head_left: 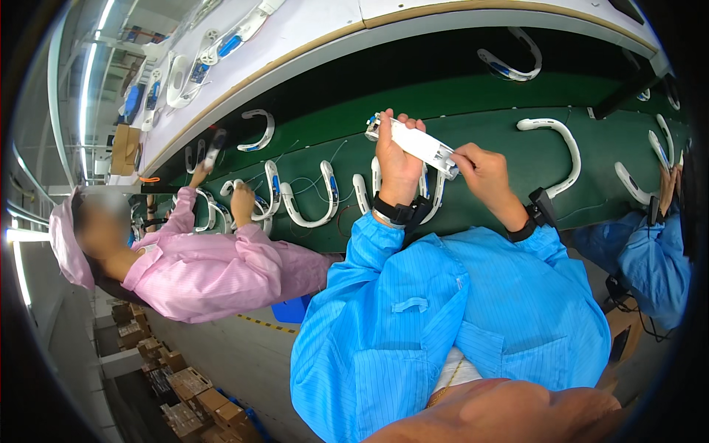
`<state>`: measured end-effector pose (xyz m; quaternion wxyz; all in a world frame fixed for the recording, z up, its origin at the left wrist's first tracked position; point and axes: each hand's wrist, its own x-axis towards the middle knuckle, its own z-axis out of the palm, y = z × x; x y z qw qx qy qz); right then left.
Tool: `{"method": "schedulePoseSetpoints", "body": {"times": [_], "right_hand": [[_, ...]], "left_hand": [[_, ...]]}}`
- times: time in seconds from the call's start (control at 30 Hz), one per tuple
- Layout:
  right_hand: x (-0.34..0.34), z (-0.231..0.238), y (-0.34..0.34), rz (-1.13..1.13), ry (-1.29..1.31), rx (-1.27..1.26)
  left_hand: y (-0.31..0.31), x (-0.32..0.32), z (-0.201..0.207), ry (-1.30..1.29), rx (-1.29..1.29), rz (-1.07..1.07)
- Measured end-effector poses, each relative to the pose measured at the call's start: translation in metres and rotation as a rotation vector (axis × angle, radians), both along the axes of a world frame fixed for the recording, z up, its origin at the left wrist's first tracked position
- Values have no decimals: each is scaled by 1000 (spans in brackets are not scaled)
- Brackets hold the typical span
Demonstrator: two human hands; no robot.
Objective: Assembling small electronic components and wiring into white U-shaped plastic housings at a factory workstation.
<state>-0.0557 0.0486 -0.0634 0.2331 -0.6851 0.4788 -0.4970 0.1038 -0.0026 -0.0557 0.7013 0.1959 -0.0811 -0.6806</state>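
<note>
A white curved plastic housing [421, 144], which looks like part of a neck fan, is up in front of me over the green belt. My left hand [399, 164] is closed around its left part, with the thumb along its side. Small blue and metallic parts show at its far left end. My right hand [484, 176] pinches its right end, where an open section with inner parts shows. What lies under the right fingertips is hidden. White U-shaped housings [301, 215] with blue parts lie on the belt just below and left of my hands.
On the green belt [502, 136], another U-shaped housing [565, 151] lies to the right. A co-worker in pink [214, 277] works at the left, another in blue [642, 244] at the right. Above runs a white shelf [310, 33] with loose parts; cardboard boxes [188, 384] stand behind.
</note>
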Motion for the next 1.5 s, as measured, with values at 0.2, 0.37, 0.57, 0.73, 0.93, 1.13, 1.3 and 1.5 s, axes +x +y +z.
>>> {"method": "schedulePoseSetpoints", "body": {"times": [0.2, 0.37, 0.57, 0.73, 0.93, 1.13, 1.3, 1.5], "right_hand": [[10, 8, -20, -60, 94, -204], [15, 4, -25, -29, 17, -131], [17, 2, -39, -37, 55, -111], [36, 1, -54, -14, -16, -295], [29, 0, -57, 61, 2, -309], [28, 11, -57, -23, 102, -369], [20, 10, -54, 66, 232, -430], [20, 15, -56, 7, 303, -500]], "left_hand": [[-16, 9, -5, 51, 30, -16], [-21, 16, -1, 30, 34, 22], [-35, 23, -5, 110, 54, -62], [-49, 30, -9, 164, 81, -35], [-55, 41, -8, 185, 78, -25], [-50, 34, -12, 225, 108, -93], [-48, 33, -4, 220, 122, -79], [-46, 35, -4, 215, 120, -73]]}}
